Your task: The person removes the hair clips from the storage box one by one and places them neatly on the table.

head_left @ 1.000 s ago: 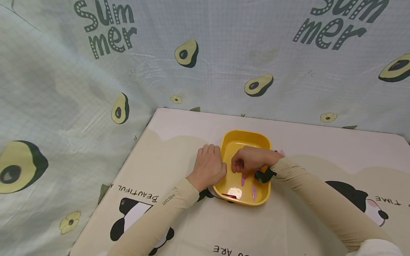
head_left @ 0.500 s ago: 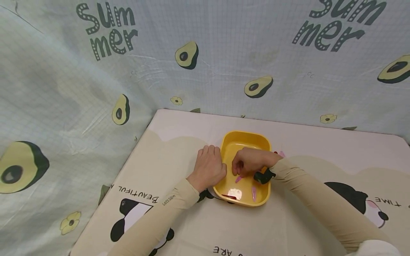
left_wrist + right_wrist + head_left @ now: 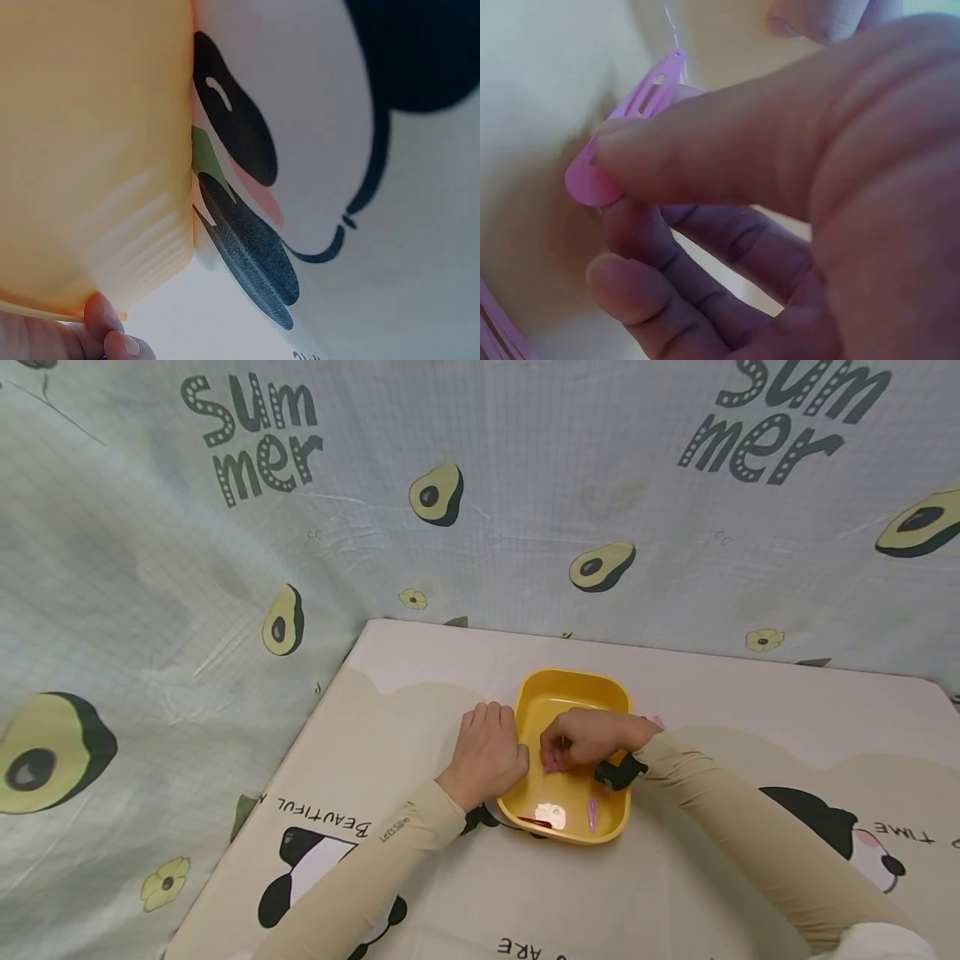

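A yellow plastic tray [image 3: 534, 792] stands on the table, its wall [image 3: 90, 150] filling the left of the left wrist view. My left hand [image 3: 487, 752] grips its left rim, with a few fingertips visible under the edge in the left wrist view. Inside the tray, my right hand [image 3: 588, 737] pinches a pink snap hair clip [image 3: 592, 180] between thumb and finger; the head view shows only a bit of it. A second pink hair clip [image 3: 592, 815] lies on the tray floor near the front right. A slim red piece [image 3: 536, 822] lies by the front wall.
Behind the right wrist, outside the tray, a small pink item [image 3: 658, 722] lies partly hidden. The table [image 3: 420, 727] has a printed cover and meets a hanging avocado-print sheet [image 3: 517, 527] at its back and left. A black device [image 3: 621, 772] sits at the right wrist.
The pink hair clip in my right hand has turned from pointing toward the front to lying mostly beneath the fingers. My left hand keeps its hold on the rim.
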`<state>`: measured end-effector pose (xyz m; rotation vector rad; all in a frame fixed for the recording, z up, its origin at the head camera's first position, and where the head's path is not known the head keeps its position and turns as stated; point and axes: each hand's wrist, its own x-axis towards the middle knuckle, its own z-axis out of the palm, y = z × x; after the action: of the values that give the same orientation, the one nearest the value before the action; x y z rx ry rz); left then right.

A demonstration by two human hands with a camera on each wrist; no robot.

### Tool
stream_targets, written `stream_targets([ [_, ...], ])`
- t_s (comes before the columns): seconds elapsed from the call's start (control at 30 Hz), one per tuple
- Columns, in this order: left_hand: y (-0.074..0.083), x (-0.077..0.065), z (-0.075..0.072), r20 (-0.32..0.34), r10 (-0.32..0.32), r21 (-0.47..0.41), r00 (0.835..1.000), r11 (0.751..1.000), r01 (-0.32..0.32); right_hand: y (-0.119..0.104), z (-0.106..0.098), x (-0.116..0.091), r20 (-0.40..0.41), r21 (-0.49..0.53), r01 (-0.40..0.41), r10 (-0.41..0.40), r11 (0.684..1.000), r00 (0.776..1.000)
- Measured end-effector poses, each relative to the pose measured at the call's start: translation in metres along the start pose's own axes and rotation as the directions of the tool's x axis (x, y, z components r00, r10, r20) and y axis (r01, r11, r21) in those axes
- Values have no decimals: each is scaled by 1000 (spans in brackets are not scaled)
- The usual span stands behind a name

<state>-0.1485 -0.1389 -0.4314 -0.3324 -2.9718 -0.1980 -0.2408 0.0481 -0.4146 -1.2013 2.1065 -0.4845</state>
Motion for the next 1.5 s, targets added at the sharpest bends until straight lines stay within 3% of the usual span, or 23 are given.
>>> stream_targets([
  [0.37, 2, 0, 0, -17, 5, 5, 1000, 1000, -5, -2, -8, -10, -60, 66, -26, 30, 997, 998],
  [0.73, 4, 2, -2, 11, -9, 4, 1000, 1000, 8, -6, -12, -20, -107, 124, -34, 47, 992, 993],
  [1.3, 4, 0, -3, -4, -8, 13, 1000, 1000, 8, -1, -13, -38, -208, 194, -49, 90, 980, 974],
  [1.5, 5, -1, -4, 14, -7, 5, 1000, 1000, 7, 0, -14, -46, -260, 155, -29, 69, 988, 963],
])
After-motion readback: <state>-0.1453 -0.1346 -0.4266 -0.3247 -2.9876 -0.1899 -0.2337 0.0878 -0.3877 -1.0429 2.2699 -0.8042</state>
